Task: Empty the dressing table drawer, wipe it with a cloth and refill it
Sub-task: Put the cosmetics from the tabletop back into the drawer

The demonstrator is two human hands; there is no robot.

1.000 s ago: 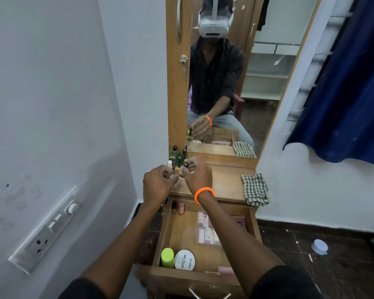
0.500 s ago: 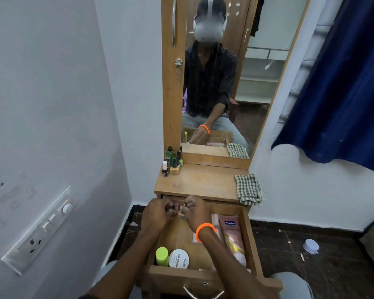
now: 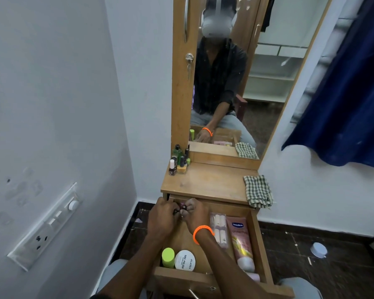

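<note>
Both hands, the left hand (image 3: 162,216) and right hand (image 3: 195,214), have fingers pinched on small nail polish bottles (image 3: 183,207) at the back of the open drawer (image 3: 257,240) (still part-full), which could slip and spill.

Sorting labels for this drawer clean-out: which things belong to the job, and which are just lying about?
Job: drawer, checked cloth, nail polish bottles, Vaseline tube, white jar, green cap.
Lying about: white lid on floor, blue curtain, wall switchboard.

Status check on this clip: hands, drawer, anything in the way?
Left hand and right hand both pinching small bottles at drawer back. Drawer open, part full. Nothing blocking; checked cloth idle on tabletop.
</note>
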